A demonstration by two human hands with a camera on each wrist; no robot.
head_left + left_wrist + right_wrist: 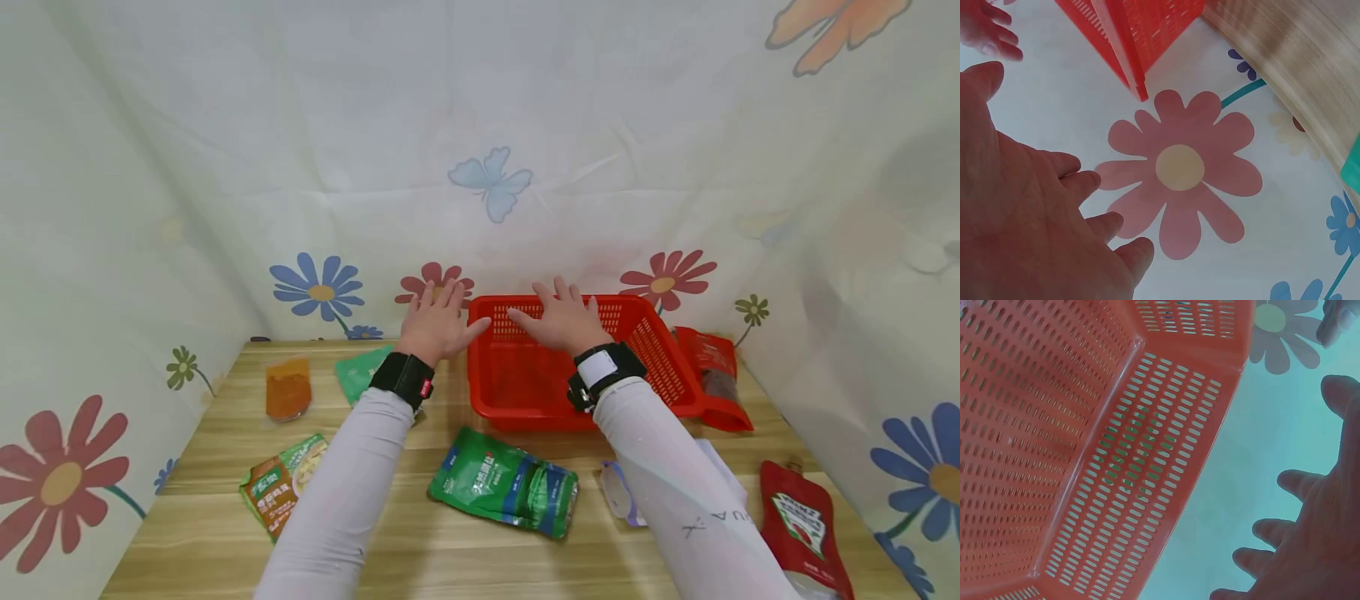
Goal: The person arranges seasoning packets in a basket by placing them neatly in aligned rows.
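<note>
Both hands reach forward in the air with fingers spread, holding nothing. My left hand (437,325) is just left of a red plastic basket (480,400); in the left wrist view its palm and fingers show against the flowered cloth. Over the basket hovers my right hand (566,319), its fingers extended in the right wrist view beside the slotted basket wall (1141,456). No contact with the basket is plain in either wrist view. Inside, the visible part of the basket holds nothing. A green pouch (498,483) lies on the table in front of it.
On the left lie an orange-brown packet (288,390), a light green packet (363,371) and a green-brown packet (281,483). A red pouch (712,375) leans right of the basket. Nearer are a partly hidden white-purple package (621,492) and a ketchup pouch (805,525). Cloth walls (375,125) surround the table.
</note>
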